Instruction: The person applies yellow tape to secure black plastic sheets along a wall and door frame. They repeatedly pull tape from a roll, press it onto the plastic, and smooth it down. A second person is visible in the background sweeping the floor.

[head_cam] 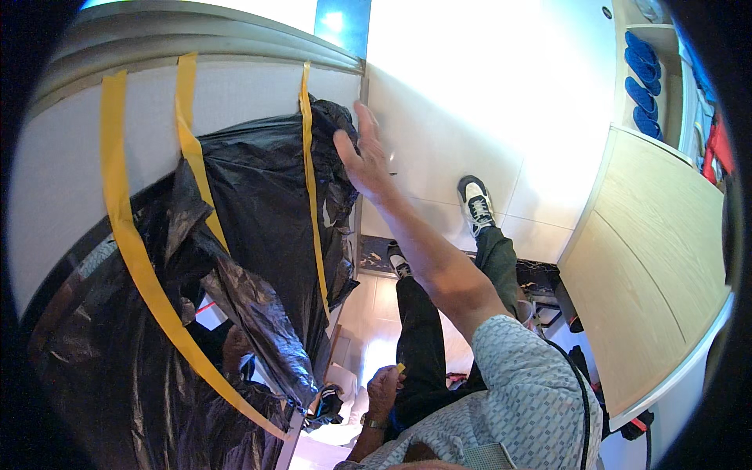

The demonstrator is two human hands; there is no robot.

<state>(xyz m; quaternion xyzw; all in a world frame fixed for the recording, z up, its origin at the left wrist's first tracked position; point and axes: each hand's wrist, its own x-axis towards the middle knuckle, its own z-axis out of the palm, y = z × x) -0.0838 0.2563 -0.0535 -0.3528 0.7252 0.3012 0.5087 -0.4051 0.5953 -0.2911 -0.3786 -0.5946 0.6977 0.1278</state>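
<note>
Black plastic sheeting (252,170) hangs wrinkled over a panel on the left, with strips of yellow tape (150,282) running down across it. My right hand (367,155) reaches across to the sheet's right edge, fingers apart, at the bunched plastic beside the panel's edge; whether the fingertips touch it I cannot tell. Lower down, near my thigh, my left hand (385,385) wears a wristwatch (373,421) and pinches a small piece of yellow tape (400,368). Through a gap in the sheeting, a shiny surface shows what look like reflections.
Pale floor tiles (435,158) meet a dark patterned threshold strip (376,252) by my shoes (477,202). To the right stand a light wood cabinet (652,258) and a shelf with blue slippers (643,70). Grey moulding (194,26) runs along the top left.
</note>
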